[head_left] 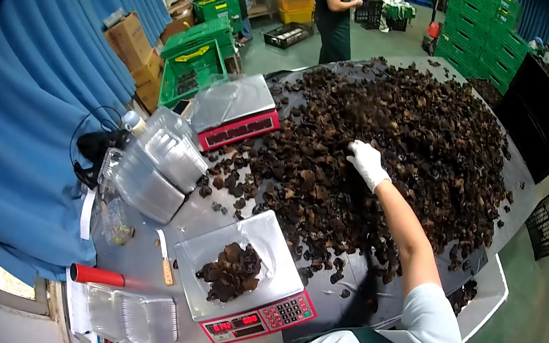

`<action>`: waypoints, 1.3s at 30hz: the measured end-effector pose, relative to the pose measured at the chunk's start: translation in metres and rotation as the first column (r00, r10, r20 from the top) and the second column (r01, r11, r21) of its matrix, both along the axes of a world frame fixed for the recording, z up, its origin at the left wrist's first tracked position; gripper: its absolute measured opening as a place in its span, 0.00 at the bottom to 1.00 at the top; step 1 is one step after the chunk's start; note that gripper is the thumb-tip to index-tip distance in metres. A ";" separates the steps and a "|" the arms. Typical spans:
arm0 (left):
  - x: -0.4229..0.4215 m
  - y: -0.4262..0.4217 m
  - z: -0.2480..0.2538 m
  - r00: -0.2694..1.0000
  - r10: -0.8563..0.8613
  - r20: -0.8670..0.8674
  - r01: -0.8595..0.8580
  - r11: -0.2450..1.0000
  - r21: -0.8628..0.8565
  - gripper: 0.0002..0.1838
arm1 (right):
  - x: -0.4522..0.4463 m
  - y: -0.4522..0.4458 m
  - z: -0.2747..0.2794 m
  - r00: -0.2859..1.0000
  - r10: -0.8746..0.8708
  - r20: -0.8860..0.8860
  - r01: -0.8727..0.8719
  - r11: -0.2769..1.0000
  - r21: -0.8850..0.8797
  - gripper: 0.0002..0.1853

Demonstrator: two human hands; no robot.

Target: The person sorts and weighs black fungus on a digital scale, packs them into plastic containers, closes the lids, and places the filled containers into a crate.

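Note:
A wide heap of dark brown, curled mushroom-like pieces (435,139) covers much of the table (192,340). My right hand (366,164), in a white glove, reaches over the middle of the heap with its fingers bent down toward the pieces; what the fingertips hold, if anything, is hidden. Nearer to me, a small pile of the same pieces (231,273) lies on the metal plate of a red scale (259,320) with lit digits. My left hand does not show.
A second red scale (242,130) stands behind stacked clear trays (163,155). A knife (166,258), a red cylinder (97,276) and more clear trays (132,317) lie at the left. Green crates (194,67) and a person in an apron (333,17) are beyond the table.

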State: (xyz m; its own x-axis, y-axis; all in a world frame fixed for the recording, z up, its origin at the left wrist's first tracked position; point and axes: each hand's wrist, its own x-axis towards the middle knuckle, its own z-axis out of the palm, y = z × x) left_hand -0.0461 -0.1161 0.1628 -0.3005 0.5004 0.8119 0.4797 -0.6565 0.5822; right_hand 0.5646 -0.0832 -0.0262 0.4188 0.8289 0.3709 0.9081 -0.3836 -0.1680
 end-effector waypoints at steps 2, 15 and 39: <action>0.000 -0.002 -0.001 1.000 0.013 0.005 -0.013 1.000 0.009 0.23 | 0.009 0.010 -0.028 0.999 -0.036 -0.013 0.038 0.994 0.106 0.04; 0.014 -0.030 -0.013 0.985 -0.059 -0.163 0.005 0.950 -0.311 0.21 | -0.121 -0.042 0.053 0.034 0.392 -0.919 0.179 0.903 0.391 0.07; 0.004 -0.015 -0.109 0.965 -0.135 -0.225 -0.005 0.847 -0.532 0.20 | -0.273 -0.089 0.079 0.560 0.526 -0.640 -0.447 0.842 0.302 0.15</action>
